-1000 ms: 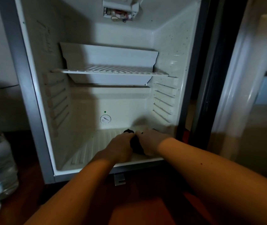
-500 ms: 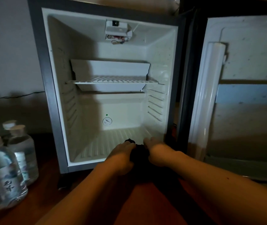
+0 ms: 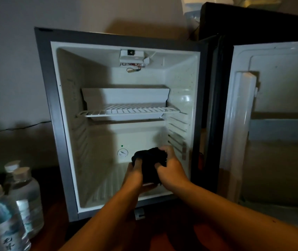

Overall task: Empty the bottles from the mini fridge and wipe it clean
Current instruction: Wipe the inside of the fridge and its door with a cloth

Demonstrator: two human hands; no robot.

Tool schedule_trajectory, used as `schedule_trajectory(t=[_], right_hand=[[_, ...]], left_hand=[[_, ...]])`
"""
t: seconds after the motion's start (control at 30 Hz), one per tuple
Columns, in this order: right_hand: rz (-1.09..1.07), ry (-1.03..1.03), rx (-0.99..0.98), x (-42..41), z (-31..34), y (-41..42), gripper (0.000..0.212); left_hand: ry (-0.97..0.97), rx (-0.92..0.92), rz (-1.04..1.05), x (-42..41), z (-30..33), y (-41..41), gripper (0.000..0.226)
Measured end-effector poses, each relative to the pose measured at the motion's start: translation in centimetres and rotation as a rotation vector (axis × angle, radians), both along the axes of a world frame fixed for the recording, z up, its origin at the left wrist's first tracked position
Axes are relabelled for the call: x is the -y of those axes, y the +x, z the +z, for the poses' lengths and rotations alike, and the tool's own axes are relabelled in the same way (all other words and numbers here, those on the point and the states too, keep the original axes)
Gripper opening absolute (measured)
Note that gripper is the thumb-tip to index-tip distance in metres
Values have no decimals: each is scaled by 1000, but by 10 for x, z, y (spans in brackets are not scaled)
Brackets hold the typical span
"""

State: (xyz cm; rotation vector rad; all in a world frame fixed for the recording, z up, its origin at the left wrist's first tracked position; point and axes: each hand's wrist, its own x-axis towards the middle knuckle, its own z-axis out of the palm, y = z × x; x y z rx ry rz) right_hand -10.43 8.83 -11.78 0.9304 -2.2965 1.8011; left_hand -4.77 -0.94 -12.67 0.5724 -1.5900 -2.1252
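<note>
You face a dim hotel-like room: open mini fridge (image 3: 126, 124) against a bare wall (image 3: 8, 69), water bottles (image 3: 23, 196) beside it.

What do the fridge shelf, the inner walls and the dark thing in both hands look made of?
Shelf: looks like white-coated wire, shown by thin parallel bars. Inner walls: glossy white plastic, probably, with moulded ribs and sheen. Dark thing: soft black cloth, bunched and creased, gripped by the left hand and right hand.

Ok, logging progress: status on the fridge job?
Both hands, left and right, grip the black cloth. Mini fridge emptied; water bottles outside, left. Nothing blocking.
</note>
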Motion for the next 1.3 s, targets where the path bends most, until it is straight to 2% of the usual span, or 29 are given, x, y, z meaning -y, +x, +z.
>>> schedule_trajectory(t=[0.1,0.17,0.23,0.3,0.37,0.43,0.53,0.63,0.7,0.77,0.87,0.9,0.97,1.03,1.07,1.1,1.17,1.23,1.27,1.3], right_hand=[[36,-64,64,7,8,-1,37],[62,-65,126,12,9,-3,27],[79,-127,163,16,11,-9,16],[51,-192,188,17,17,-17,17],[36,-201,284,16,24,-23,18],[117,-181,495,17,23,-26,12],[165,-227,679,25,23,-31,25],[54,-268,643,33,24,-43,29],[18,-268,522,35,21,-49,30],[-48,-194,278,35,19,-51,28],[-179,128,-321,34,27,-51,31],[-169,272,-521,32,32,-51,36],[-163,567,-1050,29,45,-54,41],[-169,825,-1463,30,50,-67,33],[-211,910,-1559,33,46,-81,28],[-264,982,-1562,34,45,-92,25],[-307,1179,-1406,30,41,-105,30],[-344,1669,-1436,20,45,-102,49],[-362,1828,-1518,18,46,-95,52],[-358,1898,-1525,12,51,-83,53]], left_hand=[[365,76,-50,0,17,-17,41],[481,46,-61,1,19,-28,36],[371,-26,-68,7,12,-39,23],[150,-97,-31,9,5,-40,14],[-75,-140,13,11,1,-39,20],[-295,-176,35,13,-2,-41,29],[-428,-170,1,15,-4,-49,35],[-559,-176,27,18,-5,-50,34],[-631,-191,8,21,-1,-51,34],[-730,-199,-15,23,5,-55,29],[-710,-192,-59,28,-2,-63,35],[-647,-163,-76,28,-7,-64,37],[-501,-83,-94,26,-18,-65,49],[-490,21,-95,23,-27,-67,63],[-501,51,-96,22,-31,-71,68],[-505,55,-100,19,-33,-73,71],[-493,17,-118,10,-36,-81,67],[-462,-58,-169,-5,-35,-87,56],[-439,-114,-206,-14,-33,-88,50],[-430,-161,-235,-24,-31,-90,44]])
